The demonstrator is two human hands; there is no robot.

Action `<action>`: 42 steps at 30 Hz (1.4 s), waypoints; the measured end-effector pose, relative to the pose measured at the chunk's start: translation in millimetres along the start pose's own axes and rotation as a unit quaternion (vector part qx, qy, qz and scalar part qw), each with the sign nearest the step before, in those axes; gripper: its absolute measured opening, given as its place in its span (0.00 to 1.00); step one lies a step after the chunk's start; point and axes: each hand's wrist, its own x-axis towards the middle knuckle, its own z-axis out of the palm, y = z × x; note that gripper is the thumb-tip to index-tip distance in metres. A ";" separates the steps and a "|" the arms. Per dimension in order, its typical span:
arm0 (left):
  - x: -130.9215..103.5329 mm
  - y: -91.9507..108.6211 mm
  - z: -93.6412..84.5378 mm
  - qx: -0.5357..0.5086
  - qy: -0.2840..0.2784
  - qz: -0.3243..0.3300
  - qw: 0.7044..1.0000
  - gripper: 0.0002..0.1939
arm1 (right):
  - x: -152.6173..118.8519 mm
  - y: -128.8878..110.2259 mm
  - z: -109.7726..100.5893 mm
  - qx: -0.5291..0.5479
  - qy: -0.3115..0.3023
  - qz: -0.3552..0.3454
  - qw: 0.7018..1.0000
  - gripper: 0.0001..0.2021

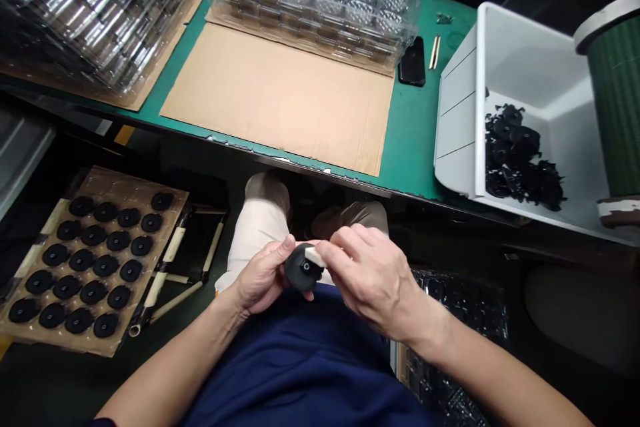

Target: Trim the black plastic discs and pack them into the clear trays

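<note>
Above my lap, my left hand (266, 275) holds a round black part (299, 271) with a small ring at its centre, thumb on its upper edge. My right hand (373, 275) pinches a pale, flat-ended stick (315, 255), whose tip touches the part near the ring. Most of the stick is hidden inside the right fingers. To the left, a tray (145, 190) on a stand carries several similar black discs (107, 265) in rows.
The green table (413, 127) bears brown cardboard (280, 93), stacked clear trays (320, 7), more trays (100, 13) at left, a phone (413, 63) and tweezers-like sticks (435, 52). A white bin (460, 107) with black pieces (523, 157) stands right, beside a green cylinder (620, 107).
</note>
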 end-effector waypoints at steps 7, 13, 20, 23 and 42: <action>2.3 -7.2 2.0 -0.109 -0.046 -0.007 0.993 0.19 | 20.3 0.8 -3.0 -0.005 0.023 -0.104 0.994 0.12; -3.3 12.8 -1.1 -0.092 0.054 0.159 0.981 0.24 | 9.3 -7.6 13.0 0.078 0.037 0.116 0.990 0.14; 4.9 0.9 -11.4 -0.052 -0.008 -0.015 0.999 0.27 | 19.2 3.6 6.1 -0.007 -0.036 -0.016 0.999 0.12; 6.8 -8.7 -13.2 -0.085 -0.060 -0.069 0.992 0.26 | 25.8 6.2 4.2 0.001 -0.027 -0.135 0.990 0.12; -0.4 3.8 -12.8 -0.059 -0.002 0.021 0.998 0.24 | 26.1 5.8 7.9 -0.002 -0.051 -0.006 0.999 0.09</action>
